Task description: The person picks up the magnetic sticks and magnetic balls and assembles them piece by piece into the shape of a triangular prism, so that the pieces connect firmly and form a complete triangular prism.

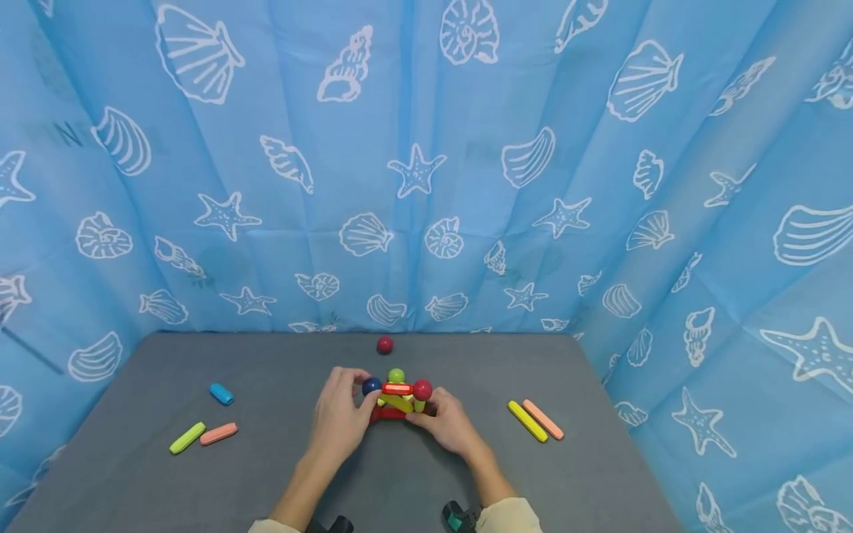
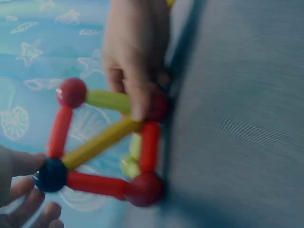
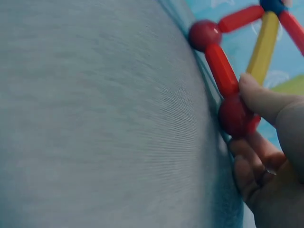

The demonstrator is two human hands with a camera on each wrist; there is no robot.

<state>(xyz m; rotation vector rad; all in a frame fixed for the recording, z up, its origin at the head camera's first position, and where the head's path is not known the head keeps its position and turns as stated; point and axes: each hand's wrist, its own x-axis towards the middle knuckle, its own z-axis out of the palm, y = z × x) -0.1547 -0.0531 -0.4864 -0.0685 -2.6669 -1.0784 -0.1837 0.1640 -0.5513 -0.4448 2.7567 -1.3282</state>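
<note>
"At the middle of the tabletop (image 1: 586, 474), how is that ball-and-rod frame (image 1: 397, 389) held?"

"By two hands — the left hand (image 1: 341, 414) pinches its one blue ball (image 1: 372, 386), the right hand (image 1: 449, 425) has fingers clamped on one of its three red balls (image 3: 232, 116)."

"And the loose pieces?"

"Three rods (image 1: 218, 434) lie left, two rods (image 1: 528, 422) right — one loose red ball (image 1: 384, 345) behind the frame."

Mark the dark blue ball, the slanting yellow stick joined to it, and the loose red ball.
Dark blue ball (image 2: 52, 175), left wrist view, its middle.
Slanting yellow stick (image 2: 101, 143), left wrist view, halfway along it.
Loose red ball (image 1: 384, 345), head view, its middle.
</note>
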